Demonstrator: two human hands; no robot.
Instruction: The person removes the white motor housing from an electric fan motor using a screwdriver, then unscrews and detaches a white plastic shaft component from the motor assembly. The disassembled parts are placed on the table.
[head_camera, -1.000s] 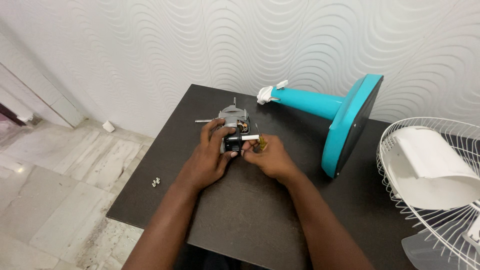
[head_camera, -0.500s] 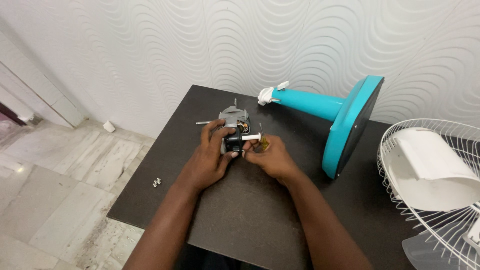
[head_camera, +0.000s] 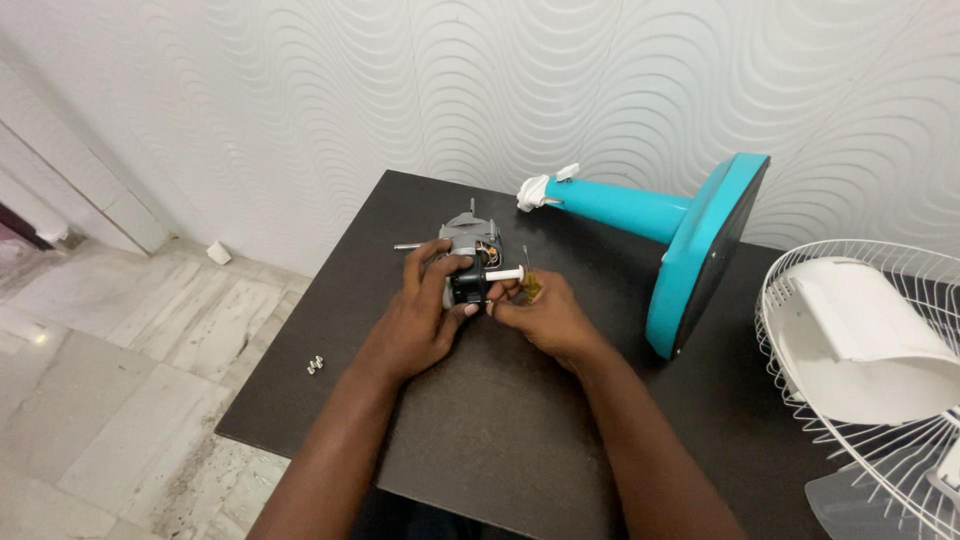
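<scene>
A small grey fan motor (head_camera: 468, 240) with a black part and a white shaft (head_camera: 503, 274) sits on the dark table (head_camera: 500, 440) near its far edge. My left hand (head_camera: 425, 310) wraps around the motor's black part from the left. The fingers of my right hand (head_camera: 545, 315) pinch at the base of the white shaft, with a small brass-coloured piece (head_camera: 533, 290) beside them. A thin metal rod (head_camera: 408, 245) sticks out to the motor's left.
A teal fan stand with its base (head_camera: 700, 250) lies on its side at the back right. A white wire fan guard (head_camera: 880, 400) holding a white cover lies at the right edge. Two small screws (head_camera: 314, 365) rest on the tiled floor to the left.
</scene>
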